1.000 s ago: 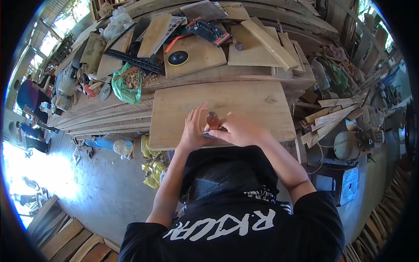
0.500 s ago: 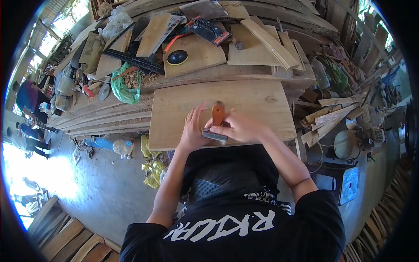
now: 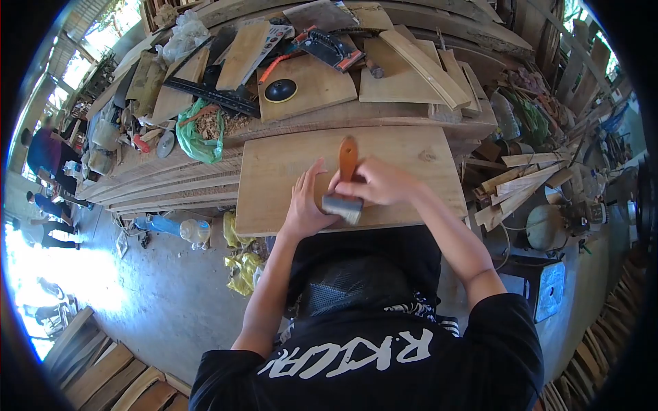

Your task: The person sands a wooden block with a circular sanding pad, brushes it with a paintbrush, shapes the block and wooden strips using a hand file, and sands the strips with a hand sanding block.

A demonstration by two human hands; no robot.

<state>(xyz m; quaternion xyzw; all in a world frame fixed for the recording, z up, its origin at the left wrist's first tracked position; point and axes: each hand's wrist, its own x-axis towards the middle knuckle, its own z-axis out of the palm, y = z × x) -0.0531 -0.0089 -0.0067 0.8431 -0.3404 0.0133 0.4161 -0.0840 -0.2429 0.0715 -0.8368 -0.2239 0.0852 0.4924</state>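
Observation:
A flat wooden board point(image 3: 404, 147) lies in front of me on stacked timber. Above its near part, my right hand point(image 3: 384, 183) grips a paintbrush point(image 3: 348, 159) with an orange wooden handle, a metal ferrule and pale bristles. The handle points away from me and the bristles face my body. To the left of the brush is my left hand point(image 3: 305, 209), its fingers stretched out and apart. Its thumb side is close to the ferrule; whether they touch I cannot tell.
Beyond the board, a sander-like tool point(image 3: 329, 48), a black round pad point(image 3: 280, 90) and a green bag of shavings point(image 3: 200, 131) lie among planks. Wood offcuts point(image 3: 524, 175) pile up at right, beside a stool point(image 3: 548, 288). People point(image 3: 51, 157) stand far left.
The paintbrush has tilted in my right hand, so its ferrule and bristles show more broadly. My right hand has shifted slightly away from me. My left hand stays nearly in place.

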